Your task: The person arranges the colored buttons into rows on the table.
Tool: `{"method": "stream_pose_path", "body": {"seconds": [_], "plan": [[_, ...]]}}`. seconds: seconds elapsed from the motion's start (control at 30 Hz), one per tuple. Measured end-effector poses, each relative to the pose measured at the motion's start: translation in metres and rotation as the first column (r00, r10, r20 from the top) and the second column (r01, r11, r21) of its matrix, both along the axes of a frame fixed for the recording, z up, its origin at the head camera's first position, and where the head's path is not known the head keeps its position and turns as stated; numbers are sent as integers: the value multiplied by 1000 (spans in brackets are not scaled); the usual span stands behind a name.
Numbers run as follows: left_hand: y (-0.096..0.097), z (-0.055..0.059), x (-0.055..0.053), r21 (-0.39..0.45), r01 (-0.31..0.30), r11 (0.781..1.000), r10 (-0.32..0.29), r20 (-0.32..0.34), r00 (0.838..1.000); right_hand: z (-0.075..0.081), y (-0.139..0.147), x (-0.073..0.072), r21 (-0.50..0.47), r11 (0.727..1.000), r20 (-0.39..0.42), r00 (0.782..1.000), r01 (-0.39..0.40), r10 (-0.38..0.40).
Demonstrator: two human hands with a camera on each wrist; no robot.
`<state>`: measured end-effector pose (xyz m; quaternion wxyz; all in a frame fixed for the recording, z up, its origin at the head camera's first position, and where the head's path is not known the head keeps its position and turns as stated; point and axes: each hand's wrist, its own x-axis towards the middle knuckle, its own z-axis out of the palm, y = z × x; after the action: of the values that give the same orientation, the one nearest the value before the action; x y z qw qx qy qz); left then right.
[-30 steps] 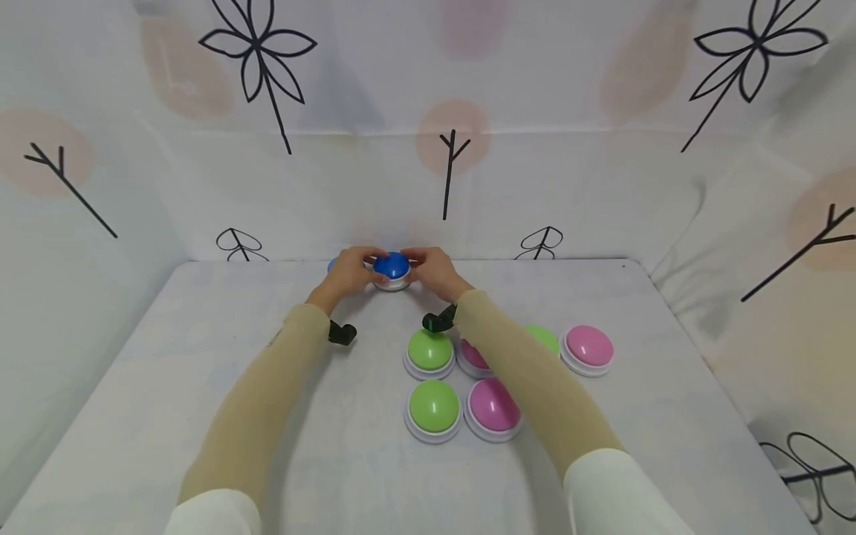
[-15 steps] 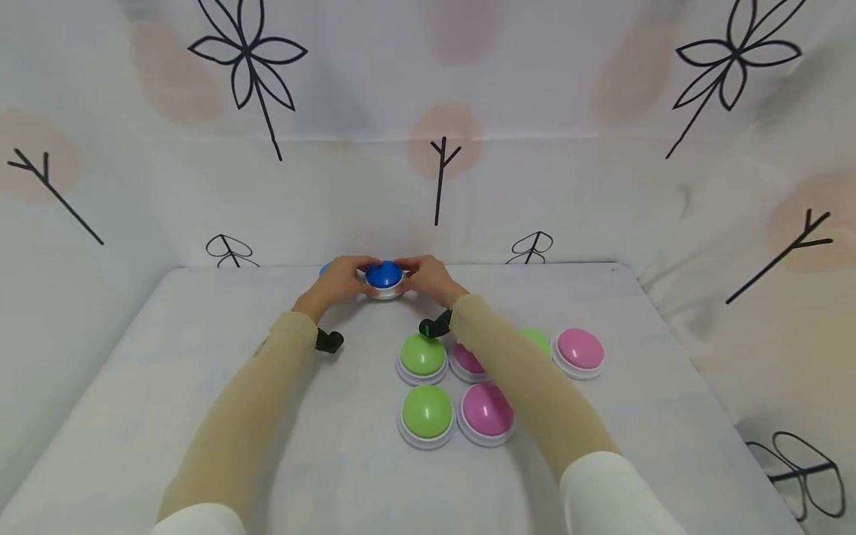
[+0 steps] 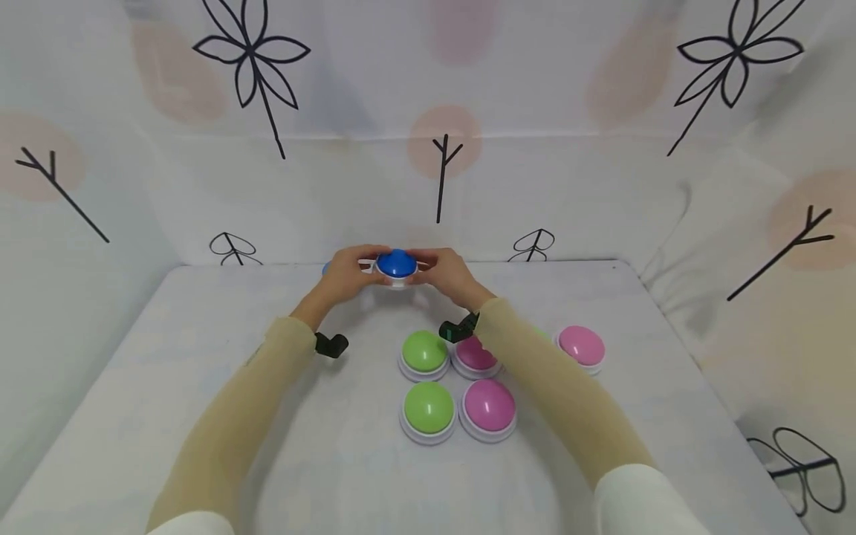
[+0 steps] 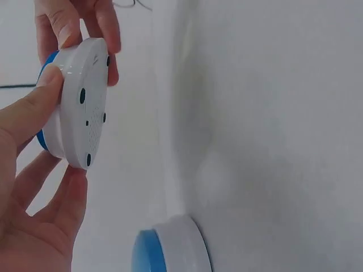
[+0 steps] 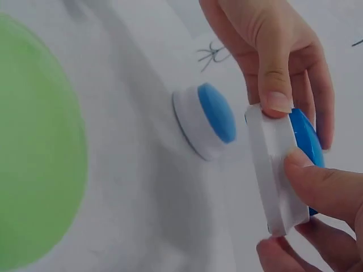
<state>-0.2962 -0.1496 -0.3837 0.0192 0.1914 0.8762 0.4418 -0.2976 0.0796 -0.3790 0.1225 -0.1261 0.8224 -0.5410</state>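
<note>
Near the back edge of the table, both hands hold a blue dome push button (image 3: 397, 264) with a white base. My left hand (image 3: 344, 276) grips its left side, and my right hand (image 3: 453, 278) grips the right side. In the left wrist view the button's white underside (image 4: 88, 107) shows small dark feet and a speckle of holes, raised off the table. The right wrist view has both thumbs on the white rim. A second blue button (image 5: 217, 113) stands on the table, mostly hidden behind my left hand in the head view.
Front of the hands, two green buttons (image 3: 429, 408) and two pink buttons (image 3: 490, 406) stand in a block. Another pink button (image 3: 582, 345) is to the right; a green one is nearly hidden by my right sleeve (image 3: 562, 394). A patterned cloth (image 3: 374, 186) hangs behind the table.
Both hands have raised the blue button off the table, its base tilting into the left wrist camera's sight. It sits slightly higher and further right than half a second ago.
</note>
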Motion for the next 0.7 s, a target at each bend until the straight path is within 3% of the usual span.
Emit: {"method": "stream_pose_path", "body": {"seconds": [0.17,0.33,0.5,0.7], "plan": [[8,4,15,105,-15,994,12,32,999,8,10,14,-3,1000,-17,1000,7,-7],[18,10,29,178,-28,984,25,21,999,15,21,32,-1,1000,-65,998,14,-14],[29,13,43,233,19,972,-13,-24,1000,17,37,49,-25,1000,-99,995,1,-4],[47,12,59,204,113,972,-98,-83,992,13,63,74,-42,999,-103,995,-4,-1]]}}
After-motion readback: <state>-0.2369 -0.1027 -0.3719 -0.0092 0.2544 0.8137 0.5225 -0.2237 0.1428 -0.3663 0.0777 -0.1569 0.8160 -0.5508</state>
